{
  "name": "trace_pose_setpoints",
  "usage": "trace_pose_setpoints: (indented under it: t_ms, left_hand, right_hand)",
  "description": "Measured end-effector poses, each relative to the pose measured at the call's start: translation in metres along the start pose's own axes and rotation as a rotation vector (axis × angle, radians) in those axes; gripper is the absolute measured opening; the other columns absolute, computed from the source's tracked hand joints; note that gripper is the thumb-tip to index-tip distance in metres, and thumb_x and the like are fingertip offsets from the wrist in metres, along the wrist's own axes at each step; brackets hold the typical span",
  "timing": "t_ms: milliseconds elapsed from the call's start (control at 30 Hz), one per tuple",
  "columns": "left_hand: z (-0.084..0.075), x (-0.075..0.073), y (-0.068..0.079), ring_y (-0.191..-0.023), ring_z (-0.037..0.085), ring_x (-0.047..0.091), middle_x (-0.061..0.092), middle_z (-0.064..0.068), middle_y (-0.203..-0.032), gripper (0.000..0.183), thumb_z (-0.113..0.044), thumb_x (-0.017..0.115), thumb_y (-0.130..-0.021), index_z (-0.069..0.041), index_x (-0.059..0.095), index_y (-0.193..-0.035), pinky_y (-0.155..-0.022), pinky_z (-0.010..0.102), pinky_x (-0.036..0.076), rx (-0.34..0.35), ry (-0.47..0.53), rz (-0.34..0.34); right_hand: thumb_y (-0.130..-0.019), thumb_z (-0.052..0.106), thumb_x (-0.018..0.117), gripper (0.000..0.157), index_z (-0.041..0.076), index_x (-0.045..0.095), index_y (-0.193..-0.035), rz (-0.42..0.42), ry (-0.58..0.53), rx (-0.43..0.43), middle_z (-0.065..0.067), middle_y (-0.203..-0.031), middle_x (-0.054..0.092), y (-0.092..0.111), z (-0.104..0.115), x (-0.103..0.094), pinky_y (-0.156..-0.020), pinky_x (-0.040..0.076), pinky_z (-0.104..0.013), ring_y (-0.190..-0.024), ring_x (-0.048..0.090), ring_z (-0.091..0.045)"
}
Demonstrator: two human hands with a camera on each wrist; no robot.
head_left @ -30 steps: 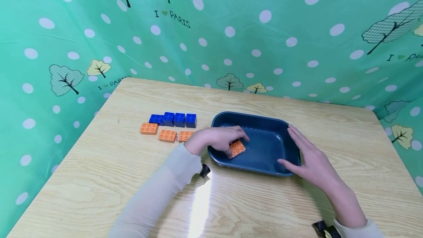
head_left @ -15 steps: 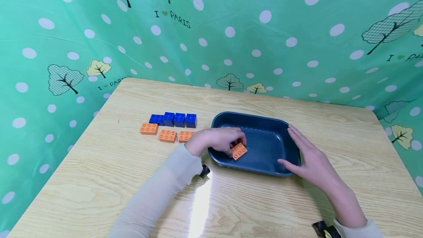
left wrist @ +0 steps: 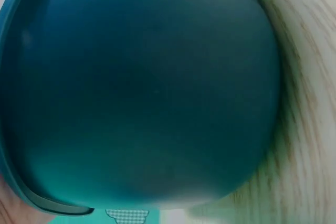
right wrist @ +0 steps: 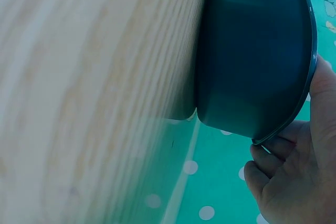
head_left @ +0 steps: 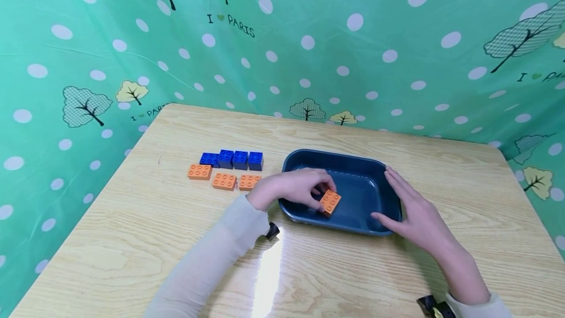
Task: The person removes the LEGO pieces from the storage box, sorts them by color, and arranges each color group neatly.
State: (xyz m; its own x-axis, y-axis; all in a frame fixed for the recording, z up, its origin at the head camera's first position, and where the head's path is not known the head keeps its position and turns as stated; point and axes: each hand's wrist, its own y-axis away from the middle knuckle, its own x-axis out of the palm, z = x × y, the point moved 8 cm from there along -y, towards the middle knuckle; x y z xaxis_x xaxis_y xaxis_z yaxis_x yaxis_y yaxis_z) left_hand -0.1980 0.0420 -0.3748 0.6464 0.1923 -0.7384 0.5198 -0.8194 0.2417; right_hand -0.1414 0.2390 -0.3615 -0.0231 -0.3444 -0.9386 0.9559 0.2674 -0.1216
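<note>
My left hand (head_left: 302,186) reaches over the left end of a dark blue tub (head_left: 357,225) and pinches an orange toy building brick (head_left: 331,202), studs up, between thumb and fingers. The brick is low inside the tub. At the tub's right end, my right hand (head_left: 415,217) rests over the rim, fingers fairly straight along the far corner and thumb inside the near part. The right wrist view shows that hand (right wrist: 299,177) at the rim beside the outer wall. In the left wrist view the tub's outer wall (left wrist: 157,87) hides the brick.
Left of the tub, several blue bricks (head_left: 240,160) stand in a row on the wooden table (head_left: 110,239). In front of them lie three orange bricks (head_left: 224,181), the rightmost close to the left wrist. A green dotted cloth (head_left: 282,63) hangs behind.
My left hand has moved slightly right inside the tub, and the orange brick has shifted right and turned with it. My right hand and the tub stay put.
</note>
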Motion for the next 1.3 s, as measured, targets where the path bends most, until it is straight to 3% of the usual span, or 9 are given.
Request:
trace_pose_setpoints:
  t_ms: [167,433,700,1100,1300]
  left_hand:
    - [0.001,-0.003,0.001,-0.116,0.014,0.059,0.057,0.003,-0.127,0.044,-0.019,0.076,-0.089,-0.011,0.060,-0.129,-0.097,0.014,0.051,0.037,0.081,-0.052]
    - [-0.001,-0.010,0.003,-0.121,0.015,0.058,0.056,0.004,-0.132,0.046,-0.019,0.075,-0.089,-0.011,0.060,-0.132,-0.100,0.015,0.050,0.159,0.181,-0.142]
    - [-0.009,-0.023,0.013,-0.122,0.016,0.060,0.058,0.005,-0.134,0.050,-0.020,0.077,-0.089,-0.010,0.062,-0.135,-0.102,0.018,0.051,0.240,0.232,-0.206]
    - [-0.009,-0.052,0.046,-0.115,0.015,0.065,0.064,0.005,-0.127,0.047,-0.018,0.081,-0.084,-0.010,0.065,-0.128,-0.102,0.037,0.055,0.251,0.297,-0.372]
    - [0.000,-0.067,0.068,-0.110,0.015,0.066,0.066,0.003,-0.123,0.047,-0.020,0.086,-0.079,-0.012,0.066,-0.121,-0.099,0.036,0.057,0.158,0.284,-0.508]
  right_hand:
    - [-0.085,0.051,0.075,0.101,0.013,0.020,-0.160,0.012,-0.001,0.008,-0.016,-0.164,0.026,0.000,0.000,0.000,-0.095,0.047,-0.069,-0.138,0.041,-0.049]
    - [-0.085,0.053,0.074,0.102,0.014,0.018,-0.161,0.034,-0.005,0.024,-0.017,-0.165,0.025,0.000,-0.001,0.000,-0.098,0.045,-0.070,-0.139,0.039,-0.049]
    - [-0.086,0.054,0.073,0.101,0.014,0.018,-0.161,0.040,-0.007,0.025,-0.017,-0.165,0.024,0.000,-0.002,0.000,-0.098,0.044,-0.070,-0.139,0.039,-0.049]
    - [-0.085,0.052,0.075,0.102,0.013,0.019,-0.160,0.021,0.006,0.017,-0.017,-0.164,0.026,0.000,-0.001,-0.002,-0.096,0.047,-0.069,-0.138,0.041,-0.049]
    - [-0.085,0.051,0.075,0.101,0.013,0.020,-0.160,0.010,0.007,0.003,-0.017,-0.164,0.027,0.001,0.000,-0.003,-0.087,0.053,-0.064,-0.134,0.044,-0.050]
